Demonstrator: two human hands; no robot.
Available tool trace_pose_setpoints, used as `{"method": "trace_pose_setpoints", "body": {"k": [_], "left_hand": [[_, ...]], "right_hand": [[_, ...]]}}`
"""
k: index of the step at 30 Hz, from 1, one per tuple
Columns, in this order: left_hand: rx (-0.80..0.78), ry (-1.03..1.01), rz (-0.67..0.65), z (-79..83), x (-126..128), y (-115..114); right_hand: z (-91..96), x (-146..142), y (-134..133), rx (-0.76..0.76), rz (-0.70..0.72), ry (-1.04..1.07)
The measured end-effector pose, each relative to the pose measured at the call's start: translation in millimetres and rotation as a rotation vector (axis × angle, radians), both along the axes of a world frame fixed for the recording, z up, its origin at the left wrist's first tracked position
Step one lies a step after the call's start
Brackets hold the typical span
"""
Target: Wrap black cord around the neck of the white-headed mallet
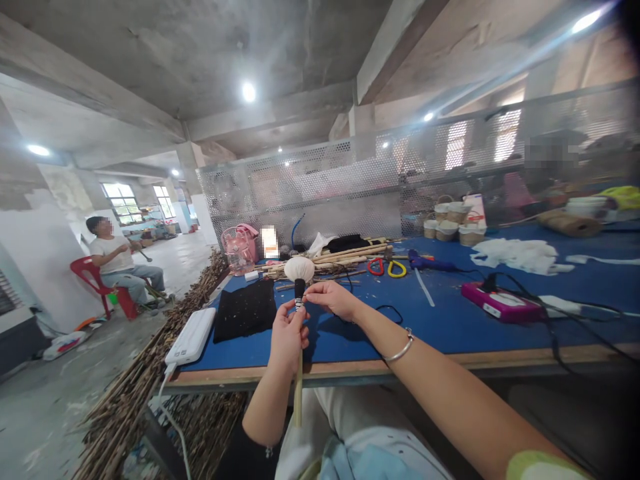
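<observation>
My left hand (289, 333) is wrapped round the wooden handle of a padded mallet (299, 269), held upright above the table's front edge. It has a round cream cloth head, with a black band below and white windings on the neck. The handle's lower end (299, 400) hangs below the hand, over my lap. At the neck, the fingertips of my right hand (334, 299) are pinched together beside the white windings. Whatever lies between them is too small to make out. Left of the mallet, a black cloth (245, 310) lies flat on the table.
On the blue table (370, 347) are wooden sticks (350, 255), red and yellow-handled tools (397, 269), a blue glue gun (430, 262), a purple power strip (503, 303) and a white power bank (191, 335). Stick bundles (145, 373) lie left. A seated person (117, 253) is farther off.
</observation>
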State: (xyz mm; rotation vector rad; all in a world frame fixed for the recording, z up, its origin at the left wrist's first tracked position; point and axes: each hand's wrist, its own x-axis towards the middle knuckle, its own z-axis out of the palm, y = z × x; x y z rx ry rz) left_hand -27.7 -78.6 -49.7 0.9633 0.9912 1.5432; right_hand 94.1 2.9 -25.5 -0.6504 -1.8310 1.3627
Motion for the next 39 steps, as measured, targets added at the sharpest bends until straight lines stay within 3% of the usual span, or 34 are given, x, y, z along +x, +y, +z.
{"method": "trace_pose_setpoints", "body": {"k": [15, 20, 26, 29, 32, 35, 37, 39], "left_hand": [[-0.004, -0.054, -0.012, -0.9, -3.0, 1.2], [0.017, -0.077, -0.037, 1.9, -2.7, -3.2], [-0.009, -0.140, -0.173, 3.7, -5.9, -7.9], [-0.055, -0.227, -0.271, 2.3, -8.2, -6.8], [-0.106, -0.213, -0.347, 1.0, -7.7, -4.4], [-0.100, 0.040, -0.172, -0.4, -4.4, -2.1], [-0.005, 0.218, 0.048, -1.5, -1.9, -0.9], [0.111, 0.305, 0.184, -2.4, -0.3, 0.2]], "right_hand": [[0.2, -1.0, 0.0, 0.015, -0.014, -0.079], [-3.5, -2.8, 1.6, -0.077, -0.001, -0.071], [-3.6, 3.1, 4.3, -0.137, 0.095, -0.008], [-4.3, 6.3, 4.7, -0.255, 0.216, 0.027], [-5.7, 5.7, 4.3, -0.325, 0.246, 0.077], [-6.5, 2.0, 3.3, -0.288, 0.185, 0.062], [-6.4, -0.7, 2.8, -0.251, 0.138, 0.049], [-6.2, -2.6, 2.8, -0.213, 0.105, 0.051]]}}
